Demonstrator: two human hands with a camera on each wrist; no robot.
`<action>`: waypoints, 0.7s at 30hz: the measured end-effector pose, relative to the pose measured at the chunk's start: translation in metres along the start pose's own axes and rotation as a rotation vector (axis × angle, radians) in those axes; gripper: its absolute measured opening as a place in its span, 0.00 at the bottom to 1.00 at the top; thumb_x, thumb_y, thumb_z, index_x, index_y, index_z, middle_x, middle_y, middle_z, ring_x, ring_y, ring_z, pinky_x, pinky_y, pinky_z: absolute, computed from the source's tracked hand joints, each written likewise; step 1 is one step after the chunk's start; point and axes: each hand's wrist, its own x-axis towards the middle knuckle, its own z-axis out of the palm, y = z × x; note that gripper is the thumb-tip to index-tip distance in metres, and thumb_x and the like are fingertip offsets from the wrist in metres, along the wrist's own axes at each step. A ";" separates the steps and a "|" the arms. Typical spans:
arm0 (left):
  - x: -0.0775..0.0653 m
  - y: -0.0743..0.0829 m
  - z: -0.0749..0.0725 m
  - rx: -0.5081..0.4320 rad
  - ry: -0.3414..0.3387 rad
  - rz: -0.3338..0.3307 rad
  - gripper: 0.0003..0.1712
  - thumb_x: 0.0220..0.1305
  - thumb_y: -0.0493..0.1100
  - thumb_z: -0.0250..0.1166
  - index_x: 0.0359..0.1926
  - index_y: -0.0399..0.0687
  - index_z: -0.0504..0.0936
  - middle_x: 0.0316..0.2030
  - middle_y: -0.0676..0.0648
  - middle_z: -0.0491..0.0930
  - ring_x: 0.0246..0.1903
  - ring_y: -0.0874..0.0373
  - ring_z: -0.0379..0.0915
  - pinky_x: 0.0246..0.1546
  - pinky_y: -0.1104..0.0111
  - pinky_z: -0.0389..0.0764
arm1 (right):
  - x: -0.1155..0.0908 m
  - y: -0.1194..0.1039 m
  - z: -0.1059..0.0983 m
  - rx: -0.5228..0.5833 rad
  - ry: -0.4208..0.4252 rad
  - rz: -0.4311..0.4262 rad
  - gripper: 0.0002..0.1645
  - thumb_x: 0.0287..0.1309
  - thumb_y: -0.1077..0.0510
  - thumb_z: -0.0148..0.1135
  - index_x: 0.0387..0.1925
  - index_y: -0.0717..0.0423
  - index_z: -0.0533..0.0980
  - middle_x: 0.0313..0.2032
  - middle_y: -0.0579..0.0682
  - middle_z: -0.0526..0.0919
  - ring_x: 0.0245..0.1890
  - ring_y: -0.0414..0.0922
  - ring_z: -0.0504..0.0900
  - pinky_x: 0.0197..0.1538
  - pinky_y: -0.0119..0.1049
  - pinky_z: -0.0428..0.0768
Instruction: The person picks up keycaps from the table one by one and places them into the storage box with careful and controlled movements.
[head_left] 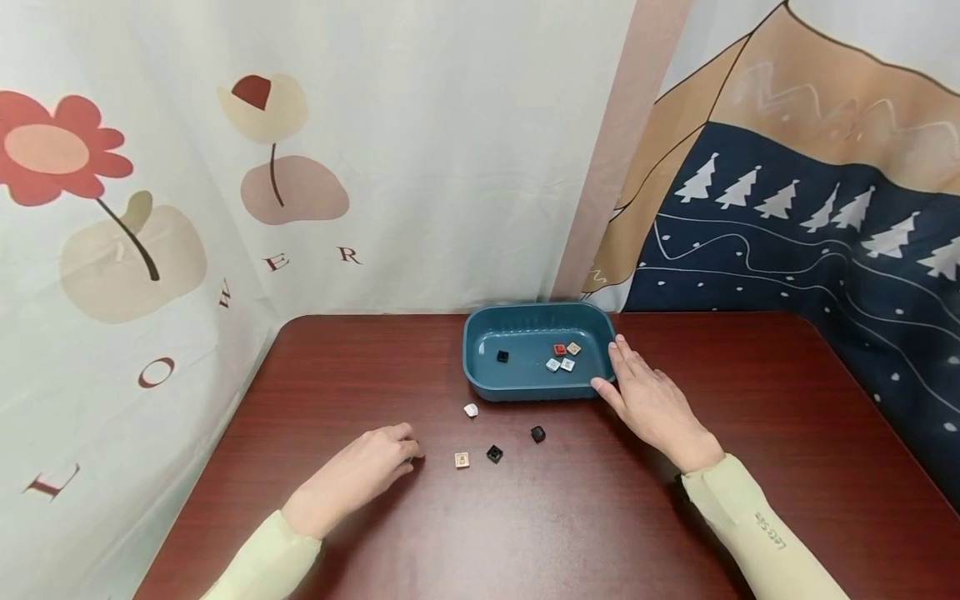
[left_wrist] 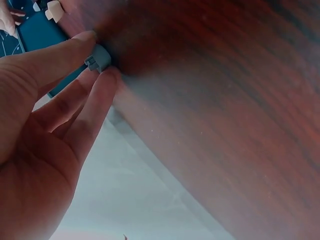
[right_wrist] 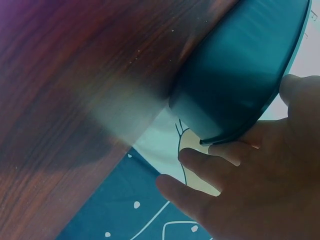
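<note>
My left hand (head_left: 363, 467) is low over the table, left of the loose keycaps. In the left wrist view its thumb and fingers pinch a small grey keycap (left_wrist: 100, 58); the head view mostly hides it. At the right end of a blue-green tray (head_left: 480, 385), my right hand (head_left: 654, 408) touches the rim with its fingers straight and thumb apart. Inside the tray lie a black keycap (head_left: 502, 356), a red one (head_left: 559, 350), a beige one (head_left: 573, 348) and two white keycaps (head_left: 567, 365).
Loose on the table in front of the tray are a white keycap (head_left: 471, 410), a beige keycap (head_left: 462, 460), a black upturned keycap (head_left: 494, 454) and another black keycap (head_left: 537, 433). Printed curtains (head_left: 450, 167) hang behind the reddish-brown table (head_left: 360, 358).
</note>
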 end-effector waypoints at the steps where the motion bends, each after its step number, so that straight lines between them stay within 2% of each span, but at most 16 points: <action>1: 0.000 -0.001 -0.001 -0.004 0.006 -0.003 0.09 0.56 0.32 0.77 0.37 0.47 0.89 0.34 0.54 0.77 0.33 0.59 0.81 0.35 0.69 0.83 | 0.000 0.000 0.000 0.002 -0.001 -0.001 0.48 0.78 0.38 0.50 0.79 0.69 0.52 0.80 0.64 0.50 0.77 0.65 0.57 0.69 0.67 0.63; 11: 0.007 -0.009 -0.013 -0.006 0.143 0.029 0.11 0.55 0.30 0.78 0.39 0.43 0.89 0.37 0.51 0.79 0.36 0.57 0.83 0.39 0.66 0.85 | 0.001 0.001 0.000 0.004 -0.001 -0.001 0.48 0.77 0.38 0.51 0.79 0.69 0.52 0.80 0.64 0.49 0.77 0.65 0.57 0.69 0.67 0.64; 15: 0.010 -0.008 -0.019 -0.014 0.201 0.053 0.12 0.56 0.30 0.77 0.41 0.43 0.89 0.39 0.51 0.80 0.38 0.57 0.80 0.41 0.65 0.84 | 0.001 0.001 0.000 0.007 -0.009 -0.001 0.49 0.78 0.37 0.50 0.79 0.68 0.51 0.80 0.64 0.49 0.77 0.65 0.56 0.69 0.67 0.64; 21: 0.017 -0.004 -0.028 -0.011 0.252 0.076 0.14 0.57 0.30 0.76 0.44 0.45 0.88 0.42 0.52 0.79 0.42 0.57 0.78 0.45 0.67 0.82 | 0.001 0.001 0.001 0.004 -0.005 0.001 0.48 0.78 0.38 0.51 0.79 0.69 0.51 0.80 0.64 0.49 0.77 0.65 0.57 0.69 0.66 0.64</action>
